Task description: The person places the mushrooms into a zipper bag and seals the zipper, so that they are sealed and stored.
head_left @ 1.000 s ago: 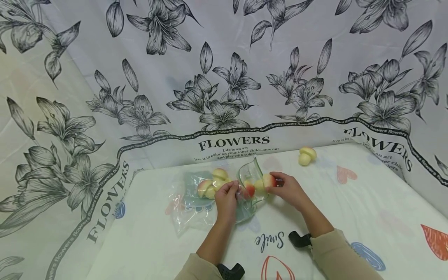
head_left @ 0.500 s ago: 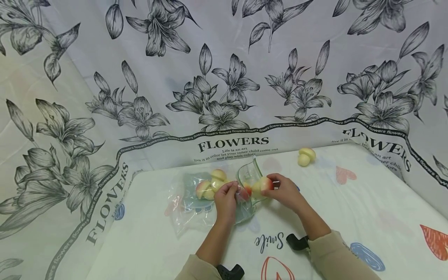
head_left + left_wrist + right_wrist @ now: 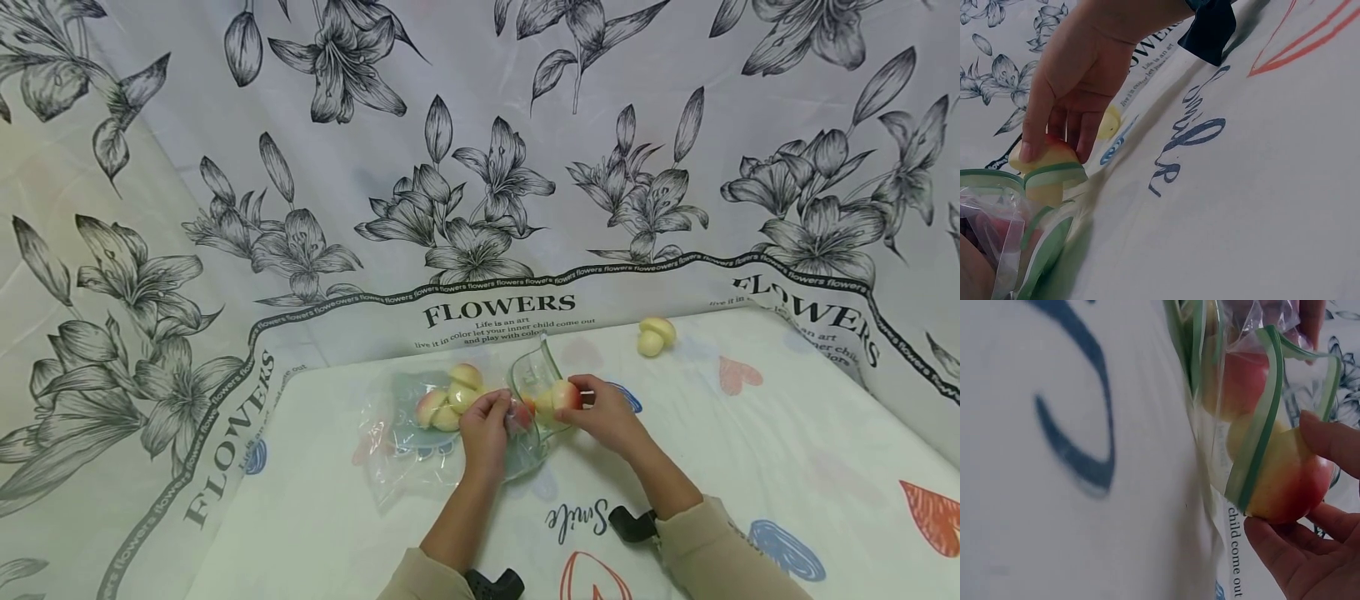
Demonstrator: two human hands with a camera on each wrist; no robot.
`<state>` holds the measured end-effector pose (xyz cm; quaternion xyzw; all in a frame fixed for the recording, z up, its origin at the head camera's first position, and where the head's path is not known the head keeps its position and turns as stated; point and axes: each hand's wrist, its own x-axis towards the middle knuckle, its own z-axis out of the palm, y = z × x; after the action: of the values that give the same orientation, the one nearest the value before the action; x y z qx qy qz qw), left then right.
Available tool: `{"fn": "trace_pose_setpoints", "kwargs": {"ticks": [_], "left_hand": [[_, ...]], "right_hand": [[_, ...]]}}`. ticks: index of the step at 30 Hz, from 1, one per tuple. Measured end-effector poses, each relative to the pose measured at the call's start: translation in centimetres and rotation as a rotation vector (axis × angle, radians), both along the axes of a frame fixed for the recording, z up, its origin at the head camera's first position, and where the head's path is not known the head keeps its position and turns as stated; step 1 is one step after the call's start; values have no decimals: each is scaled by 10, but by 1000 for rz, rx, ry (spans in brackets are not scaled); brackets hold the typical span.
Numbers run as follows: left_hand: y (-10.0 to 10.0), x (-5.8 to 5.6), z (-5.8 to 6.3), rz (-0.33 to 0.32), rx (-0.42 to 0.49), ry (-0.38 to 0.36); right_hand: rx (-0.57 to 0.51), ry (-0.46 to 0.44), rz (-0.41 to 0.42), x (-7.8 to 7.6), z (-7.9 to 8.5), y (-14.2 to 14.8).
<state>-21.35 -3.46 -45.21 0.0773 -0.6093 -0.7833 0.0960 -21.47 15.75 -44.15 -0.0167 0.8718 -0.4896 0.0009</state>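
A clear zip bag [image 3: 401,479] with a green zip edge lies on the cloth, its mouth spread to the right. My left hand [image 3: 483,435] pinches the bag near the mouth. Several yellow mushroom-shaped pieces [image 3: 441,410] with reddish caps show through the plastic. My right hand [image 3: 611,417] holds another mushroom-shaped piece [image 3: 1294,481] by its red-blushed cap, fingers and thumb around it. The stem of that piece is inside the bag's mouth and its cap is at the green zip edge [image 3: 1259,434]. Part of the bag is hidden behind my left hand.
One loose mushroom-shaped piece [image 3: 656,336] lies at the back right of the table, near the flower-printed curtain [image 3: 630,287]. The white printed tablecloth [image 3: 810,433] has a few wrinkles. A black device [image 3: 633,525] sits at the right wrist, another [image 3: 497,583] at the left.
My right hand has moved a little left, bringing its mushroom-shaped piece further into the bag's mouth. My left hand keeps its pinch on the bag and hardly moves.
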Motion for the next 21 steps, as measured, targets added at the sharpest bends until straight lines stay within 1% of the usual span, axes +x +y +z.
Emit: {"fn": "trace_pose_setpoints", "kwargs": {"ticks": [5, 10, 12, 15, 17, 19, 21], "left_hand": [[1, 2, 0, -14, -8, 10], [3, 4, 0, -63, 43, 21], [3, 6, 4, -79, 50, 20], [2, 12, 16, -87, 33, 14], [1, 16, 22, -91, 26, 8], [1, 17, 24, -93, 16, 1], [1, 15, 20, -94, 17, -7]], "right_hand": [[-2, 19, 14, 1, -2, -2], [13, 35, 33, 1, -7, -5], [20, 24, 31, 2, -7, -6], [23, 8, 3, 2, -7, -5], [11, -9, -31, 1, -7, -5], [-9, -12, -54, 1, -7, -5], [-22, -11, -66, 1, -7, -5]]}}
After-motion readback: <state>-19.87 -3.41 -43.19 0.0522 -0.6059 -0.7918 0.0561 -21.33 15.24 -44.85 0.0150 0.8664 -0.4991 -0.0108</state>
